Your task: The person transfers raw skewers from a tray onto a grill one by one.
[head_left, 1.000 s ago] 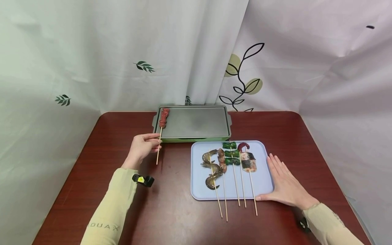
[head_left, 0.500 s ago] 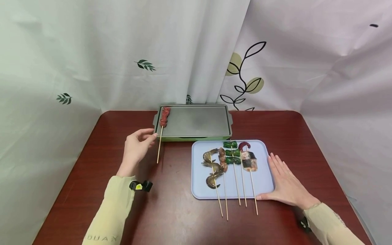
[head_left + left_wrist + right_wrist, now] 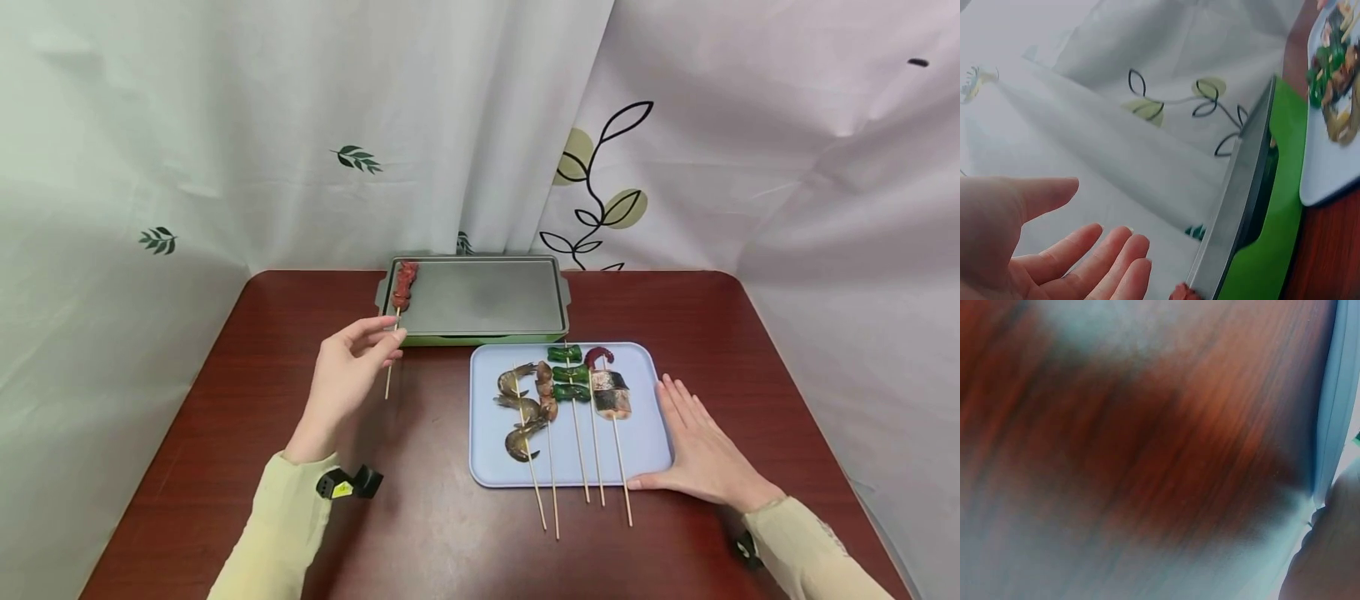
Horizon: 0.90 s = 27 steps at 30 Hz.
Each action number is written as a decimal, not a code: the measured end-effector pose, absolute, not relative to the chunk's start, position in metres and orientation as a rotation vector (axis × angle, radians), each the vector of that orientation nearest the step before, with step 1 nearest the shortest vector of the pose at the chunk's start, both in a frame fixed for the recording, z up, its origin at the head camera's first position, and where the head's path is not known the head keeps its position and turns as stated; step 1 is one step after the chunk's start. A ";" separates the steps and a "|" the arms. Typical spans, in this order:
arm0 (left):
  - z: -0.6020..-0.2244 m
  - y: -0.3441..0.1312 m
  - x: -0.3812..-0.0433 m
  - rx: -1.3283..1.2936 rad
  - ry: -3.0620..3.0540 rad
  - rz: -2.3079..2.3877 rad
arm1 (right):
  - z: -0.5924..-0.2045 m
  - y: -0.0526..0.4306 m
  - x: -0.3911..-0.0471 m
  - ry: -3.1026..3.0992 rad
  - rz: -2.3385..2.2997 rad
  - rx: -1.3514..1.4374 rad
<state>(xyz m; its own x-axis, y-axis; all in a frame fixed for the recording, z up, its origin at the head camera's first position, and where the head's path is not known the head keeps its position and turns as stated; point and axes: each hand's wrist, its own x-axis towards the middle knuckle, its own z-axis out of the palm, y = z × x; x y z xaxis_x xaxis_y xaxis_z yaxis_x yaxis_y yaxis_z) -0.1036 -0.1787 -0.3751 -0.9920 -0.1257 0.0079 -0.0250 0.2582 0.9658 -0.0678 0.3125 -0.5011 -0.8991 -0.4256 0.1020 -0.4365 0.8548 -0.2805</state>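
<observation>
A skewer of red meat (image 3: 402, 287) lies along the left side of the grey griddle plate (image 3: 487, 296), its stick jutting over the front edge. My left hand (image 3: 348, 367) hovers by that stick and hides part of it. In the left wrist view the left hand (image 3: 1079, 256) has its thumb and fingers apart, with nothing between them. My right hand (image 3: 701, 454) rests against the right edge of the light blue tray (image 3: 645, 450), fingers straight, thumb at the near corner. On the tray lie shrimp (image 3: 522, 412), brown meat (image 3: 546, 392), green pepper (image 3: 570, 375) and fish-like (image 3: 611, 394) skewers.
A dark red curled piece (image 3: 597, 358), like a tentacle, lies at the tray's far side. The griddle's green base (image 3: 1260, 256) stands just behind the tray on the brown table (image 3: 420, 500). A white curtain (image 3: 420, 125) hangs behind the table.
My left hand has let go of the meat skewer's stick, drawn back to the left, then come rightward beside the stick again. The skewer stays on the griddle; my right hand keeps its place.
</observation>
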 end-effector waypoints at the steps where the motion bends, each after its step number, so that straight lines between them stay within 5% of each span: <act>1: -0.374 -0.176 -0.101 0.137 -2.430 -1.873 | -0.501 0.312 -0.068 -2.990 0.467 0.693; 27: -0.410 -0.119 -0.065 -0.068 -2.591 -2.025 | -0.501 0.311 -0.067 -2.984 0.475 0.706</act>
<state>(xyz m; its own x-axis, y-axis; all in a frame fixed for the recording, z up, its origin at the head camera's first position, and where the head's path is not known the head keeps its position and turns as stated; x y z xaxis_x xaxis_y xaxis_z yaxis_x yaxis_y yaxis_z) -0.0651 -0.1187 -0.4099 -0.9883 0.1227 -0.0904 -0.0581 0.2449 0.9678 -0.0671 0.3108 -0.5006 -0.8958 -0.4314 0.1068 -0.4433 0.8497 -0.2854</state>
